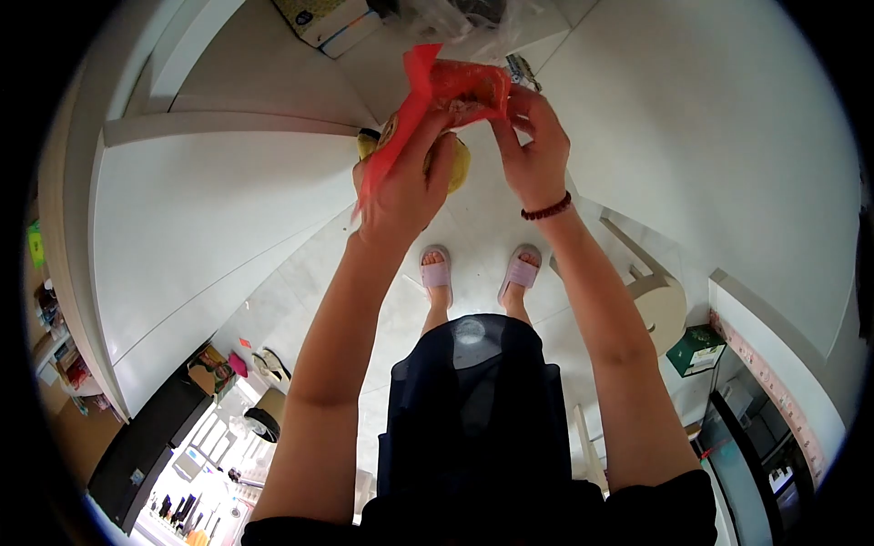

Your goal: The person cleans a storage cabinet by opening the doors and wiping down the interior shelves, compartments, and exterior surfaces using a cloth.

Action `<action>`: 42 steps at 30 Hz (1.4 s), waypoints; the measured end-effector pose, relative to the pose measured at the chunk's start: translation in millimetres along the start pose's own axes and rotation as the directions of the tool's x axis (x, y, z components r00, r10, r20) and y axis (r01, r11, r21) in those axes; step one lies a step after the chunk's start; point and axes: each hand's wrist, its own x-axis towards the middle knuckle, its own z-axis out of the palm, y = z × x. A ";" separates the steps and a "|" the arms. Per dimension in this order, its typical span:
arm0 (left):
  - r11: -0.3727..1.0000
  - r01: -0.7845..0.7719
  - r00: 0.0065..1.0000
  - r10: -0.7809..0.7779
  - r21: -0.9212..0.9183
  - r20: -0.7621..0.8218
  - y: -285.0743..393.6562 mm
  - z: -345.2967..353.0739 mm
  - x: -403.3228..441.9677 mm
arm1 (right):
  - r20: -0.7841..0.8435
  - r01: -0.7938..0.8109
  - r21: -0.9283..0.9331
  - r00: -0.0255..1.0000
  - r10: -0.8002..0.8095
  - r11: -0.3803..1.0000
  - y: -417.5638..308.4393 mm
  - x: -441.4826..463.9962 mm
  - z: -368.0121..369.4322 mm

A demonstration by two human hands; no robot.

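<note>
A crinkled red plastic bag (469,84) is stretched between my two hands at the top of the view, its mouth spread so that part of the inside shows. My left hand (410,187) is closed on the bag's left side, and a long red flap hangs over that hand's back. On the right edge of the bag, my right hand (535,150) pinches the plastic between thumb and fingers. Something yellow (462,168) shows just behind my left fingers; I cannot tell whether it belongs to the bag. What lies inside the bag is not clear.
White cabinet panels stand at left (209,209) and right (692,118). Clear plastic wrapping (473,23) and a box (332,23) lie at the top. A cream stool (657,305) and a green box (696,350) are at lower right. My slippered feet stand on the tiled floor (473,214).
</note>
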 end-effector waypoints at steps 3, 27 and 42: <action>0.996 0.025 0.998 -0.029 0.080 0.056 -9.9 0.4 -8.2 | 0.136 -0.218 -0.072 0.964 0.226 0.973 13.5 -15.9 1.6; 0.945 0.324 0.940 -0.328 0.049 0.099 -82.2 29.9 67.8 | -0.116 0.016 -0.206 0.992 -0.041 0.978 11.6 48.7 -4.9; 0.471 0.604 0.760 -0.582 -0.643 0.288 -69.6 48.5 36.1 | 0.369 -0.275 0.314 0.917 0.150 0.909 3.3 -24.0 27.7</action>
